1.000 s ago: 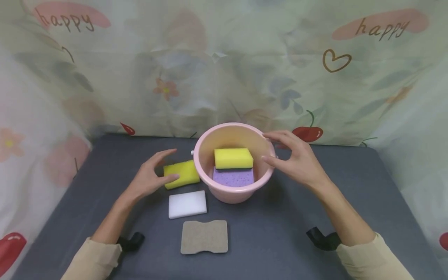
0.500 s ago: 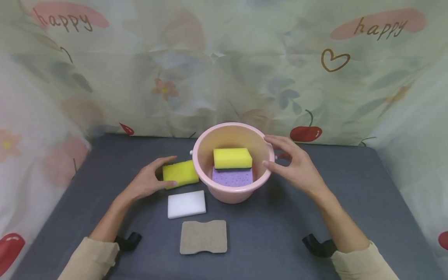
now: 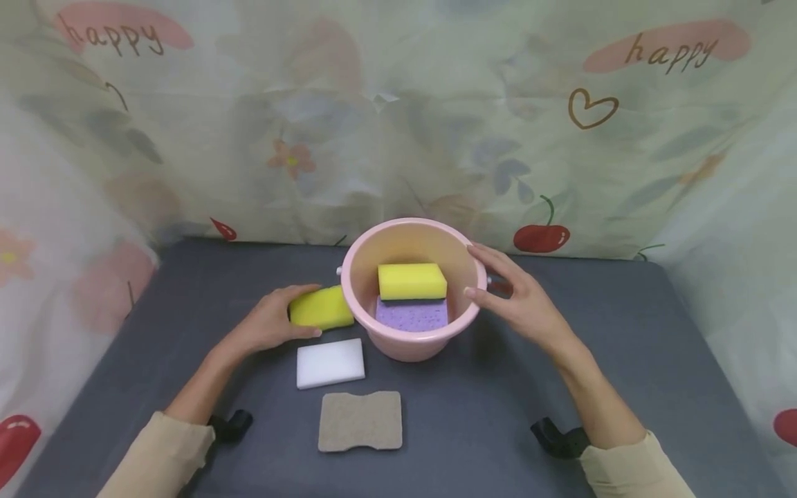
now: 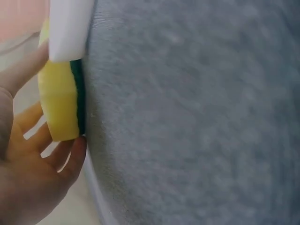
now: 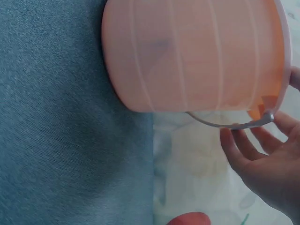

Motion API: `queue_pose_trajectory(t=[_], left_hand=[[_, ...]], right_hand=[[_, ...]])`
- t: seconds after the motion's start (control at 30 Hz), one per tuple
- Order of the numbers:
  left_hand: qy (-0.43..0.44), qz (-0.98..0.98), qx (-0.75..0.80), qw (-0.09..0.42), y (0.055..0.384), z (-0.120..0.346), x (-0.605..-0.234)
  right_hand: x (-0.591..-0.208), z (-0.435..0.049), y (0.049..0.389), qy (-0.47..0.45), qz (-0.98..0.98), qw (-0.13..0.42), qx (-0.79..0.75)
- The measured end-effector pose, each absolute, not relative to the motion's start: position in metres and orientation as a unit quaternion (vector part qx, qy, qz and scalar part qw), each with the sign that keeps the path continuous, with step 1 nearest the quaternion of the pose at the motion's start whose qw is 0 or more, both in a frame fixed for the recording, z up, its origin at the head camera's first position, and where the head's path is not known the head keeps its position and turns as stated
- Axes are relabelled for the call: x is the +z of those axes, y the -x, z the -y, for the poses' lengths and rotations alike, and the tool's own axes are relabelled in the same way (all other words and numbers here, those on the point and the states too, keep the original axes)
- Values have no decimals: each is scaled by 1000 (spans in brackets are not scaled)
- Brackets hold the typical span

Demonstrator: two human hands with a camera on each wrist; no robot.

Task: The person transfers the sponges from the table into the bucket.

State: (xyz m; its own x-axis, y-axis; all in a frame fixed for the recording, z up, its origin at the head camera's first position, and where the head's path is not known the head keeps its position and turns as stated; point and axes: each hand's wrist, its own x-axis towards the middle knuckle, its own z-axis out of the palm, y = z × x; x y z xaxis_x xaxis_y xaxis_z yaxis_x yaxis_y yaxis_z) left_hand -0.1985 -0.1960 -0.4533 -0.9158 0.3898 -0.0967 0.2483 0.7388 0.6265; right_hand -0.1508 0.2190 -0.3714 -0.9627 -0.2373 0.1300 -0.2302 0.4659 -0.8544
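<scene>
A pink bucket [image 3: 407,344] stands on the table, holding a yellow sponge [image 3: 412,281] above a purple sponge [image 3: 411,316]. My right hand [image 3: 526,301] grips the bucket's right rim, thumb on the inner side; in the right wrist view its fingers touch the metal handle [image 5: 234,125]. Left of the bucket, my left hand [image 3: 274,318] holds a second yellow sponge [image 3: 322,309] between thumb and fingers. That sponge has a dark green scouring side [image 4: 78,96], facing the table in the left wrist view.
A white sponge [image 3: 331,364] lies just in front of the left hand's sponge. Nearer the body is a grey-brown pad with notched long sides [image 3: 360,421]. A printed curtain [image 3: 386,138] hangs behind the dark table [image 3: 461,443].
My left hand has come down and closed on the yellow sponge, which has tilted slightly. My right hand has settled onto the bucket's rim.
</scene>
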Motion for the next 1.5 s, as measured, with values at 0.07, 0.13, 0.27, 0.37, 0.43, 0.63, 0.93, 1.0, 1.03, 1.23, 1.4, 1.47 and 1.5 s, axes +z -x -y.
queue_pose_trajectory(t=[0.07,0.13,0.27,0.37,0.43,0.63,0.93,1.0,1.03,1.23,1.4,1.47,1.5], left_hand=[[-171,-931,303,108,199,195,-452],[-174,-934,294,105,199,195,-451],[-176,-935,293,91,198,196,-446],[-168,-937,296,73,197,199,-442],[-164,-939,296,61,197,200,-440],[-155,-944,290,22,198,207,-431],[-158,-932,319,-63,199,218,-408],[-166,-927,327,-79,200,220,-403],[-171,-925,329,-86,201,221,-400],[-186,-915,341,-112,201,217,-383],[-198,-911,342,-122,200,210,-364],[-210,-908,342,-124,200,208,-357],[-215,-906,342,-125,200,207,-354]], right_hand=[[-374,-218,152,127,-847,9,-516],[-376,-217,152,117,-834,17,-539],[-380,-215,151,97,-818,29,-566],[-382,-215,151,87,-820,28,-565],[-382,-215,150,82,-820,26,-566],[-378,-216,147,71,-803,31,-591],[-379,-215,148,55,-796,48,-601],[-380,-215,149,52,-798,47,-599],[-381,-215,149,50,-798,47,-598],[-384,-216,150,47,-798,48,-599],[-384,-219,150,56,-780,61,-620],[-384,-219,151,60,-776,66,-624],[-383,-219,151,61,-775,69,-625]])
